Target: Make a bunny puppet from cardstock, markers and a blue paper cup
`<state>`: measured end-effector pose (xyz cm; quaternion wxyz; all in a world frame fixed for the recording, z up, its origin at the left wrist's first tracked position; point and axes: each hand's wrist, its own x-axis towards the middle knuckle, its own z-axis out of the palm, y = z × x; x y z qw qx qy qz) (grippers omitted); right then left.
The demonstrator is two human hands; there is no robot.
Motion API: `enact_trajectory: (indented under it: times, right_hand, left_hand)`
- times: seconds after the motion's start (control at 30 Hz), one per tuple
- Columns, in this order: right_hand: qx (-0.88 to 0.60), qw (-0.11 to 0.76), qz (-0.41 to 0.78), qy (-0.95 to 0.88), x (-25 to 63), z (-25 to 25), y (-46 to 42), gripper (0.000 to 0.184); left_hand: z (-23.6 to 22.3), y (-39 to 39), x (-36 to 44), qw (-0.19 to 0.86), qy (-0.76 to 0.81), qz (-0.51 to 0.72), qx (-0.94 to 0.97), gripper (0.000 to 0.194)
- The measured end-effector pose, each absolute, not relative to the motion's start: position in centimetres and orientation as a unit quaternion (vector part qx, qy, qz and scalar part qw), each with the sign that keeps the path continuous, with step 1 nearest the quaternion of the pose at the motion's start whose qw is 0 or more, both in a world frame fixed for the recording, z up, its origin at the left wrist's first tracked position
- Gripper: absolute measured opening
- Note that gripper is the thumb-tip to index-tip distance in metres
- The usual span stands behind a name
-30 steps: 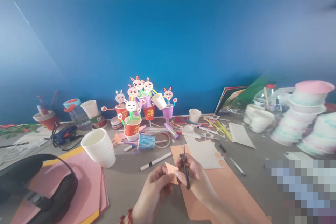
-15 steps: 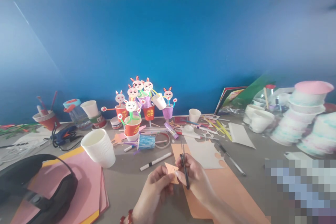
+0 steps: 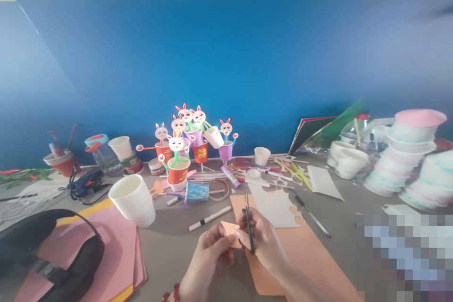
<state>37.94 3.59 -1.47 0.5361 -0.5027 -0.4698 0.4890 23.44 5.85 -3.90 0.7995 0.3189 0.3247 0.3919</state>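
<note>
My left hand (image 3: 214,249) pinches a small piece of orange paper (image 3: 230,229) that carries a thin drawn line. Black-handled scissors (image 3: 250,233) are in my right hand (image 3: 266,238), their blades pointing away from me. The right thumb tip also touches the orange piece at its edge. Under my right hand lies a large orange sheet (image 3: 304,259), with a white cut sheet (image 3: 274,205) on top of it. A white marker (image 3: 209,219) rests just beyond my left hand.
Paper-cup rabbit figures (image 3: 179,170) stand at the back. A stack of white cups (image 3: 132,200), pink paper (image 3: 120,245) and a black headset (image 3: 53,264) are on the left. A pen (image 3: 313,215) and painted cup stacks (image 3: 399,160) occupy the right. A blue panel (image 3: 226,56) rises behind.
The orange piece has turned slightly between my fingers, and its drawn line shows more clearly. Both hands stay in almost the same place; the scissors are still held.
</note>
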Motion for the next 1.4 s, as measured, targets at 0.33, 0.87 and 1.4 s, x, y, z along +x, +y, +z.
enact_trajectory:
  times: [0.33, 0.87, 1.4]
  right_hand:
    - [-0.503, 0.535, 0.487, -0.472, 37.93, -1.66, 3.56, 0.021]
    - [-0.499, 0.545, 0.481, -0.472, 38.15, -1.72, 3.55, 0.019]
    - [-0.508, 0.519, 0.507, -0.464, 37.87, -1.71, 3.35, 0.023]
  left_hand:
    - [-3.69, 5.92, 23.43, 0.799, 0.324, 0.39, 0.324, 0.039]
    - [-3.61, 5.81, 23.37, 0.795, 0.322, 0.396, 0.329, 0.037]
    - [-3.41, 5.82, 23.52, 0.792, 0.31, 0.402, 0.34, 0.036]
